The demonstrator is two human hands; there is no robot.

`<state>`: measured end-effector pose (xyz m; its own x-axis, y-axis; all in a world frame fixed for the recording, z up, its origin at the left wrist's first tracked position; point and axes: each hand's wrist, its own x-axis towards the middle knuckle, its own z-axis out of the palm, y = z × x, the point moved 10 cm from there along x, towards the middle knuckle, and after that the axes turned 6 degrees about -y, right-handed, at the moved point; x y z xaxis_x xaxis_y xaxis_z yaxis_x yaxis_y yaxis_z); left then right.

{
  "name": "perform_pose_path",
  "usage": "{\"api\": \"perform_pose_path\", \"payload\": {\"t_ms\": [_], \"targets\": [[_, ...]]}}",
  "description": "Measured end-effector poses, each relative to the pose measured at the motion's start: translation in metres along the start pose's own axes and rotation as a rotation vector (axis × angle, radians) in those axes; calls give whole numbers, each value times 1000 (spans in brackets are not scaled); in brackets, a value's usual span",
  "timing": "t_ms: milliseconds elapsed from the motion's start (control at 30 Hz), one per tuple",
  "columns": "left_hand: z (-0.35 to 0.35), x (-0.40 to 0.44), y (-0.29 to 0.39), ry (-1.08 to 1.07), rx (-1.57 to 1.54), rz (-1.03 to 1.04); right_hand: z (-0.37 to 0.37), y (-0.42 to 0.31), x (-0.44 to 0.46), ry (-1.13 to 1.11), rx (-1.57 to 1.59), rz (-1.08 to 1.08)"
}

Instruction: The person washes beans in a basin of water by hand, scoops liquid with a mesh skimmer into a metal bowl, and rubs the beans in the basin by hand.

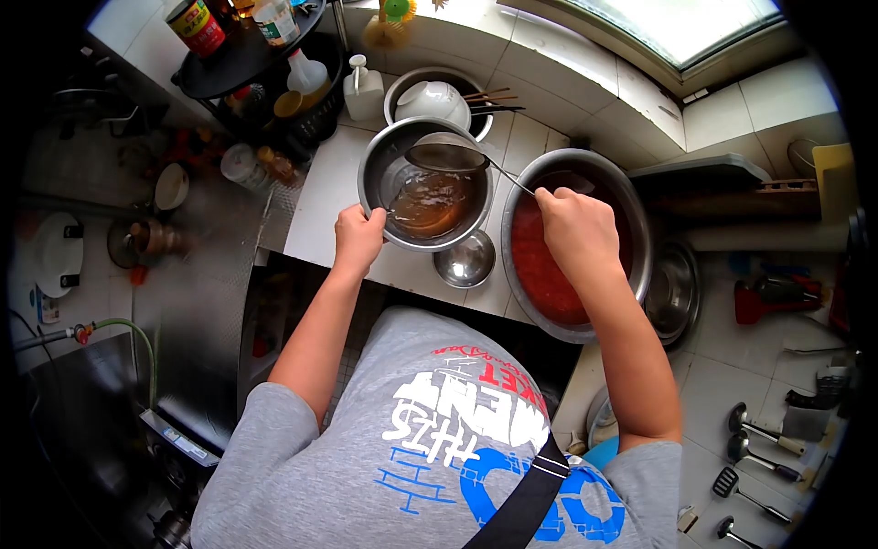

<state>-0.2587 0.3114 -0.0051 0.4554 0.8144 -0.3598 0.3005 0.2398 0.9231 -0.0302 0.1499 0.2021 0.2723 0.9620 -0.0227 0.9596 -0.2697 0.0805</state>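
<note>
My left hand (pixel 359 240) grips the near-left rim of a steel bowl (pixel 375 174), fingers closed. Brownish liquid (pixel 428 203) with a rippled surface lies in that bowl. Closed around a thin metal handle, my right hand (pixel 578 233) holds a strainer (pixel 446 154) with a round grey head. The strainer's head is over the far side of the bowl; whether it touches the liquid I cannot tell. Below my right hand stands a large metal basin (pixel 514 297) of red liquid (pixel 549 274). A small shiny metal bowl (pixel 466 260) sits between the two vessels.
Behind the steel bowl, another metal basin (pixel 395 91) holds a white bowl (pixel 433 102) and chopsticks (pixel 494 99). A white pump bottle (pixel 363 90) and a black rack (pixel 251 78) stand at the back left. Ladles (pixel 759 450) hang at the right.
</note>
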Motion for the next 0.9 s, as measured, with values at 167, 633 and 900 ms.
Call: {"api": "perform_pose_path", "payload": {"t_ms": [167,633,900], "targets": [[-3,-5,-5,-2,-69,-57,12,32,-19,-59,490,204],[-28,1,-73,36,-197,-174,64,19,-49,-323,1214,377],[-42,11,-114,116,-166,-167,50,3,-45,114,1011,207]]}}
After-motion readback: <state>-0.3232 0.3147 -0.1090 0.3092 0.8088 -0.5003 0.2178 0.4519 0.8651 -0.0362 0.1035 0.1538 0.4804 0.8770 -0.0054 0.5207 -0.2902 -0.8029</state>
